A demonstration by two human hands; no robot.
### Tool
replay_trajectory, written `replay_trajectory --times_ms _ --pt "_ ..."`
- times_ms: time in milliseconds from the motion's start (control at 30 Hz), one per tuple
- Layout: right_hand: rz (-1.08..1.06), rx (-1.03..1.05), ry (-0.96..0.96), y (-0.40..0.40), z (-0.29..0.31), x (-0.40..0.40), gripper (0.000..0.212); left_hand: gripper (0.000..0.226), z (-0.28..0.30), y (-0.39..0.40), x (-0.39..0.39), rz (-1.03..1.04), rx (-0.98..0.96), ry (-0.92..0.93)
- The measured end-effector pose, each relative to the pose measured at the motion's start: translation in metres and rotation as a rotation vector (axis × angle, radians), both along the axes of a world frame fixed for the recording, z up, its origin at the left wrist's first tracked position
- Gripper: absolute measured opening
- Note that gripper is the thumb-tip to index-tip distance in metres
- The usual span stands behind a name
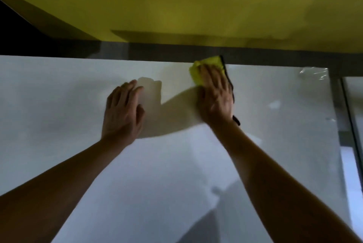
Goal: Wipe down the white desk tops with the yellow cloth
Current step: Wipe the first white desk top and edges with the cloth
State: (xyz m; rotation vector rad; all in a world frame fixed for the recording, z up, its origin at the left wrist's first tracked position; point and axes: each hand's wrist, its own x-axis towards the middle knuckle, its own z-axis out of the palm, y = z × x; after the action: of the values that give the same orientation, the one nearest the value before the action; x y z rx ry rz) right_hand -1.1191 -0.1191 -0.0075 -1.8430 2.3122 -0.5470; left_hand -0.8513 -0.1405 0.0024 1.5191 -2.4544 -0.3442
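While the right hand's fingers (208,74) lie straight and spread flat over the yellow cloth (206,65), pressing it down rather than curling round it, the cloth sits folded at the far edge of the white counter (59,89), right of centre, with a dark trim showing along its right side. The right hand (216,93) covers most of it, so only the far and left parts of the cloth show. The left hand (122,109) rests palm-down on the counter to the left, well apart from the cloth, its fingers close together and extended, holding nothing; it seems to brace the body's reach.

Beyond the counter's far edge runs a grey strip, then a yellow wall panel (196,3). At the far right corner a bit of clear film (314,73) clings to the surface, and a second white top (355,93) begins past a grey gap on the right.

The step in hand looks like wiping along the far edge. Next, the cloth probably needs sweeping toward the right corner under steady flat pressure, then across the near area.
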Motion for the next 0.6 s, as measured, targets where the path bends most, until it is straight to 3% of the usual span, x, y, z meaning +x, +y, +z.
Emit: replay_trajectory --times_ms 100,233,367,600 --pt "-0.083 0.062 -0.029 -0.036 0.014 -0.016 0.051 0.053 0.0 0.013 -0.044 -0.097 0.035 0.032" --pt "0.243 0.153 -0.082 -0.077 0.031 -0.002 0.037 0.061 -0.007 0.025 -0.108 -0.184 0.059 0.027" --pt "0.33 0.266 -0.136 -0.095 0.034 -0.013 0.035 0.061 -0.017 0.024 -0.128 -0.122 0.077 0.008" --pt "0.046 0.295 -0.054 -0.06 0.029 -0.155 0.04 0.058 -0.027 0.02 -0.122 -0.213 0.028 -0.01"
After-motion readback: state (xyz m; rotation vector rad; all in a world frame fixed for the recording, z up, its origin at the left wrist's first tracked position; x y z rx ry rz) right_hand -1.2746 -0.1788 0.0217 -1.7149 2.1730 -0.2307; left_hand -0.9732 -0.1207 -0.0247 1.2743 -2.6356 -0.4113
